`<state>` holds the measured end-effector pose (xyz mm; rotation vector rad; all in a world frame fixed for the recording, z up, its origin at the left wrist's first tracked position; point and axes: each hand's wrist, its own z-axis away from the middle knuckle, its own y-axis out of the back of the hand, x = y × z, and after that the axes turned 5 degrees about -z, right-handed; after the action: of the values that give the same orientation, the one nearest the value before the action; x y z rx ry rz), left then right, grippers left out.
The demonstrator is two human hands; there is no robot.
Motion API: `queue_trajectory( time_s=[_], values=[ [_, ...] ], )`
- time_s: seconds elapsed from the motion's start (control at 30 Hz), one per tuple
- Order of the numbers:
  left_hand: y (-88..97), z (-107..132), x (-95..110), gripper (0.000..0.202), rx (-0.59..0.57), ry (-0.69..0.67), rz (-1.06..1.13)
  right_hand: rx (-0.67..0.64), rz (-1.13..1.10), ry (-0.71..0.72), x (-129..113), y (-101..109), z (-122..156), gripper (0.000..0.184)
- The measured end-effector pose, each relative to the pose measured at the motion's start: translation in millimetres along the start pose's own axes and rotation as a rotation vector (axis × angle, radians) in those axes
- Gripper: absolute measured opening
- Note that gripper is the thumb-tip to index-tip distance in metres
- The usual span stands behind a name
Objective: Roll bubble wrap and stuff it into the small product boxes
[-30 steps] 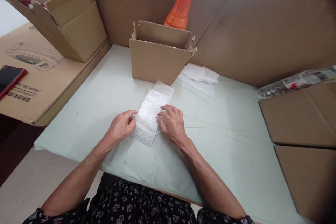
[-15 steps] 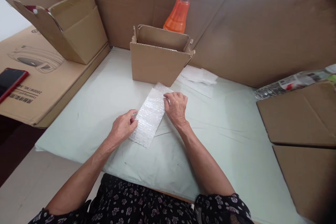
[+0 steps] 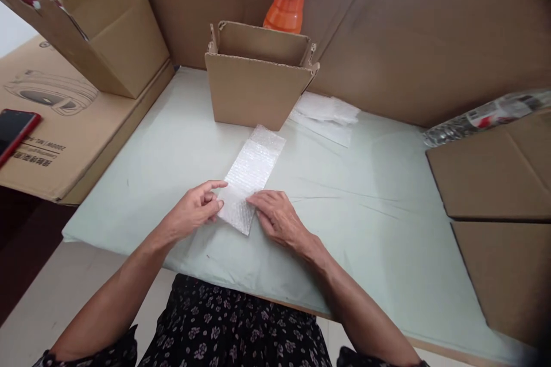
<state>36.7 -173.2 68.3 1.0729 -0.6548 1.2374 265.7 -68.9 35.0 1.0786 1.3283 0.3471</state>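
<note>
Cardboard forms the small box [image 3: 253,92] standing open-topped on the pale green desk [image 3: 365,212]; only its bare inner wall shows, the bottom hidden. An orange bottle [image 3: 286,3] rises behind it. A strip of bubble wrap [image 3: 253,166] lies flat, far end just short of the box, near end between the hands. The left hand [image 3: 193,212] has its grip pinched on the near left corner; the right hand [image 3: 278,218] lies released, fingers flat on the near right edge. Open desk spreads right toward flat cardboard sheets [image 3: 495,172].
</note>
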Motion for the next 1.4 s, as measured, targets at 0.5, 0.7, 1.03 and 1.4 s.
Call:
queue_trajectory(
  time_s=[0.5,0.7,1.03,1.4],
  values=[
    [-12.2,-51,16,0.068,0.072,0.081,0.267,0.177,0.321,-0.055,-17,-4,-10,0.029],
    [-6.6,-32,-3,0.050,0.270,-0.425,-0.477,0.066,0.486,0.006,11,-6,-42,0.024],
    [-30.4,-15,-8,0.051,0.110,-0.457,-0.519,0.119,0.064,-0.040,-19,34,-1,0.024],
    [-35.1,-29,-12,0.044,0.396,-0.625,-0.614,0.102,0.302,-0.050,-2,-5,-12,0.034]
  ],
)
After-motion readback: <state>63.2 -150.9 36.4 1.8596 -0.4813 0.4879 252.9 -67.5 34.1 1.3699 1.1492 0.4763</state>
